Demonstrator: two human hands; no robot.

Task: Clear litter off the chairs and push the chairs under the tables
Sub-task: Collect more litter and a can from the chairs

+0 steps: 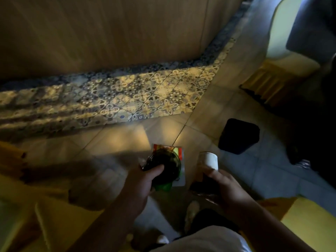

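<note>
The left hand [143, 180] is closed around a bundle of litter: a crumpled dark green plastic wrapper [164, 168] and a flat white packet with red and yellow print [177, 151] tucked behind it. The right hand [225, 186] is wrapped around a white paper cup [211, 159] lying on its side in the grip, and something dark sits under the fingers too, but it is too dim to tell what. Both hands are held out over the pale tiled floor [245, 170]. A dark square thing [239, 136], maybe a bin, stands on the floor just ahead and to the right. Yellow chairs [307, 220] show at the bottom corners, close to the person. A strip of patterned blue and yellow tiles [127, 93] runs below a wooden wall [109, 30]. I think the litter is being carried to be thrown away. The flat packet is only pinched behind the wrapper, so it could slip out and fall on the floor. The cup is tipped over, so any drink left inside could drip out. The room is dark, so a throw could miss
</note>
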